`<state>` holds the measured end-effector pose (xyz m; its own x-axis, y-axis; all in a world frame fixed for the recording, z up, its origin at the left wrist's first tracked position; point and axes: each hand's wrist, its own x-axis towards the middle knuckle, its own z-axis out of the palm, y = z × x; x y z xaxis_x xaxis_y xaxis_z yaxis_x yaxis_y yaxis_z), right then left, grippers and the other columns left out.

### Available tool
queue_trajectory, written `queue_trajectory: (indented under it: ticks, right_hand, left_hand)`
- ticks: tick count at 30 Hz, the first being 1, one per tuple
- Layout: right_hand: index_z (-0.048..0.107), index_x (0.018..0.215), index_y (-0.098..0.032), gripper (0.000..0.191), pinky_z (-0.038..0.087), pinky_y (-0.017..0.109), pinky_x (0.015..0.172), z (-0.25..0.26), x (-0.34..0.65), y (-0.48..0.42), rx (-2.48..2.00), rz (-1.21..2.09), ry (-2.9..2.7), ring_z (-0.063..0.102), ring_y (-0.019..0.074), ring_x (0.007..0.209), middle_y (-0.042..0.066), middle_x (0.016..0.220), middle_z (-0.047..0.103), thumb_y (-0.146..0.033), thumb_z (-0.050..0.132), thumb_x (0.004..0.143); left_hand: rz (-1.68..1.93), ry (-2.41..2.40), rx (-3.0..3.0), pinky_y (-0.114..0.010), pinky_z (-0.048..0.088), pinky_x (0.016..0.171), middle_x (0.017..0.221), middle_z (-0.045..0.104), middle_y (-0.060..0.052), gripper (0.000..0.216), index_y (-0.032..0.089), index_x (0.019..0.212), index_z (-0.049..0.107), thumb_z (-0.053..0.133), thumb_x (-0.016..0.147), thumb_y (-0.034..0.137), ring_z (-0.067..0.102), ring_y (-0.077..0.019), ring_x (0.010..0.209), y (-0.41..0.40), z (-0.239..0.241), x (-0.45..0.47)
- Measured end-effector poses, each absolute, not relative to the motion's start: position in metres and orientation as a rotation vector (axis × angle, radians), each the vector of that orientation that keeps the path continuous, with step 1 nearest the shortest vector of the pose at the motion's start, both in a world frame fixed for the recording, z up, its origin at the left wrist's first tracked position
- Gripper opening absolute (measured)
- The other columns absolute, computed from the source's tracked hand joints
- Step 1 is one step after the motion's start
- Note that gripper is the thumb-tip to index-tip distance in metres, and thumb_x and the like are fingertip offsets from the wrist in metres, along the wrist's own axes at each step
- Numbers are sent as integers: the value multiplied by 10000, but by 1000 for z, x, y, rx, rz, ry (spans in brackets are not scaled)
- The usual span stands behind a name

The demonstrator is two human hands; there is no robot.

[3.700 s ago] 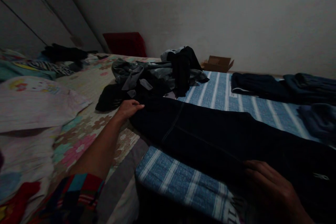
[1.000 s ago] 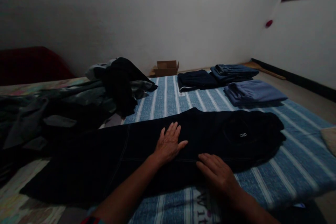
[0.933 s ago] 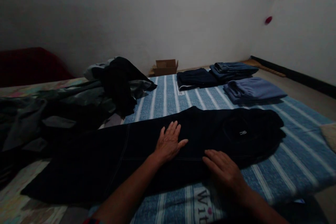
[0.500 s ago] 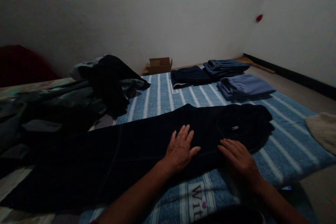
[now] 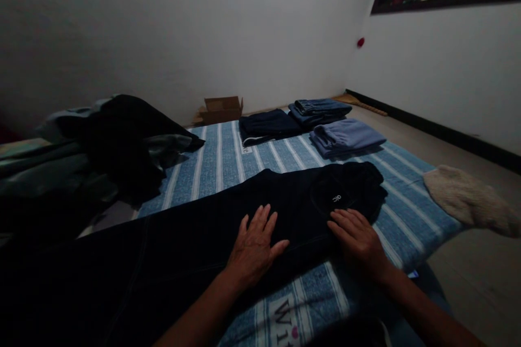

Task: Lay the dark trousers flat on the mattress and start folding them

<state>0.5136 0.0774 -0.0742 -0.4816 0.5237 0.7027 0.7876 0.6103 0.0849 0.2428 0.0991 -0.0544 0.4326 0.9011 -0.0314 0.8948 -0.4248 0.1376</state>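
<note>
Dark navy trousers (image 5: 191, 227) lie lengthwise across the bed, folded along their length, with the bunched waist end at the right. A small white logo (image 5: 337, 198) shows near that end. My left hand (image 5: 255, 246) rests flat on the middle of the trousers, its fingers spread and the thumb out to the right. At their near edge, just below the logo, lies my right hand (image 5: 360, 241). Its fingers are stretched out side by side over the cloth; the thumb is hidden. Neither hand grips the fabric.
Folded dark trousers (image 5: 271, 124), folded jeans (image 5: 319, 108) and a folded blue-grey garment (image 5: 345, 136) sit at the back of the striped bedsheet (image 5: 220, 157). A dark clothes heap (image 5: 122, 146) is at left, a cardboard box (image 5: 222, 110) by the wall, a beige knitted cloth (image 5: 464, 195) at right.
The view has turned to the right, so everything appears further left. Both hands remain on the trousers; my right hand sits slightly closer to the logo.
</note>
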Motion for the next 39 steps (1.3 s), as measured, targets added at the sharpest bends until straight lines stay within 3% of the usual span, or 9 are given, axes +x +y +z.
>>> queue_trajectory:
  ticks: [7,16,23,29,33,36,39]
  right_hand:
    - [624,1002,-121,282,482,442,860,-83,518,68,-1024,-493,-2246,555,246,1088,136,1046,656,-56,377,882]
    - [619,977,-112,242,492,430,830,-90,514,72,-1006,-519,-2178,569,251,1053,135,1007,661,-56,405,879]
    - [602,998,-139,247,494,409,844,-81,515,71,-1045,-463,-2142,574,235,1043,120,1011,658,-61,410,863]
    - [493,1234,-123,437,388,509,972,-81,575,86,-1533,-334,-1807,459,303,1193,171,1237,540,-240,510,813]
    - [492,1246,-116,585,410,449,939,-79,615,115,-1968,42,-1346,507,298,1131,159,1212,559,-387,571,734]
    - [577,1161,-107,526,466,382,800,-76,628,137,-2078,198,-1285,610,277,934,134,1011,658,-386,575,715]
    - [691,891,-135,286,454,294,611,-73,632,153,-2138,366,-1263,625,216,651,59,668,666,-298,572,687]
  left_hand:
    - [-55,1629,2528,-556,189,1077,1510,161,-165,726,174,1424,302,386,849,610,122,-320,1389,102,-52,245]
    - [-120,1654,2472,-563,227,1064,1500,199,-160,696,171,1400,362,419,840,580,151,-346,1377,107,-37,256]
    - [36,1386,2610,-518,221,1091,1515,163,-127,668,168,1422,301,393,874,538,122,-284,1391,113,-43,296]
    - [11,1310,2622,-549,175,1096,1513,143,-136,725,176,1427,285,350,859,622,92,-298,1390,119,-56,295]
    - [10,1312,2627,-544,170,1101,1512,135,-135,717,180,1428,281,347,863,616,92,-297,1389,118,-56,293]
    - [6,1311,2629,-550,171,1099,1510,135,-133,711,183,1426,283,356,863,611,97,-300,1389,118,-56,292]
    - [10,1306,2632,-553,172,1099,1510,131,-128,703,188,1427,279,365,865,600,101,-302,1388,119,-57,291]
